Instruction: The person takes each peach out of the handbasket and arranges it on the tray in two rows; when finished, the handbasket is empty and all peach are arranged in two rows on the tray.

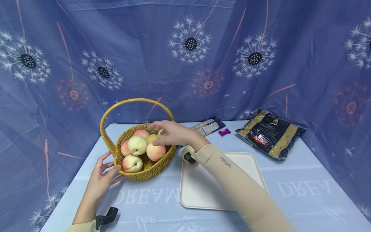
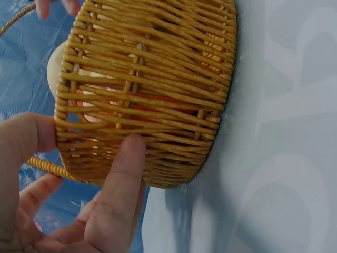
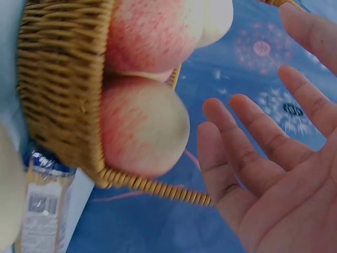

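A wicker basket (image 1: 155,170) with a tall hooped handle holds several peaches (image 1: 137,145), pale yellow with pinkish-red speckles. My left hand (image 1: 101,175) is at its left end. In the left wrist view, one fingertip meets the rim and another finger (image 2: 124,174) lies straight against the woven side. Over the basket's right part reaches my right hand (image 1: 171,132), palm down in the head view, partly covering the fruit. From the right wrist, its fingers (image 3: 263,129) look spread and slightly bent, with a gap between them and the nearest peach (image 3: 142,126). Nothing is in its palm.
Below my right forearm lies a white rectangular tray (image 1: 200,193). Behind it are a long dark-blue and white packet (image 1: 211,127) and a small purple packet (image 1: 224,132). A black-and-yellow plastic bag (image 1: 269,134) sits at the back right. A blue curtain (image 1: 139,64) hangs behind the table.
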Tool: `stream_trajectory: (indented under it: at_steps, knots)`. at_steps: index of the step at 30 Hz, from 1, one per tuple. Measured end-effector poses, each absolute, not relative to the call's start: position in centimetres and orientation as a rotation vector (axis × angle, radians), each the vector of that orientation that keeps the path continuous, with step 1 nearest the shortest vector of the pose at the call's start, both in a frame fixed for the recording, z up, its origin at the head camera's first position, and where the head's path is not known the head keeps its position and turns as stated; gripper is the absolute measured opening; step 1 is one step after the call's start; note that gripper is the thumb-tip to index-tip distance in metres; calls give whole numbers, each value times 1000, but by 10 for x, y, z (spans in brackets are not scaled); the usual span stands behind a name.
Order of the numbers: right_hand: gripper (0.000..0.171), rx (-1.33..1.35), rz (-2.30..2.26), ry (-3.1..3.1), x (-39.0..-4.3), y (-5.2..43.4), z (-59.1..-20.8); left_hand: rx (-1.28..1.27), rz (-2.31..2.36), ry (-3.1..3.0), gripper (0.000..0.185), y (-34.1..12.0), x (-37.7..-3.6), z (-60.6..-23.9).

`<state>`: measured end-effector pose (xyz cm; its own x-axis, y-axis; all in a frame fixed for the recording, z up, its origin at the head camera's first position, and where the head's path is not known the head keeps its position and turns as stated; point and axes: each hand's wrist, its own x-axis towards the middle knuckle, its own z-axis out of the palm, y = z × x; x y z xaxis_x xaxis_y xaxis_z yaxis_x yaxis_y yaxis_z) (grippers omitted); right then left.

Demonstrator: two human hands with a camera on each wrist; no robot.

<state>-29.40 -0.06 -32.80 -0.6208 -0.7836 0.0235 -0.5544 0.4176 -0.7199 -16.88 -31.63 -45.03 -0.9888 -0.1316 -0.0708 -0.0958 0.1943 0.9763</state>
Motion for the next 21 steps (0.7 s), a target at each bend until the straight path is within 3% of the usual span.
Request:
stream_trajectory:
  at_steps: [21]
  knots:
    - [62,-1203,-605,2493,-308,-78,-328,249,-1960,-2435,76,-313,-168,-442]
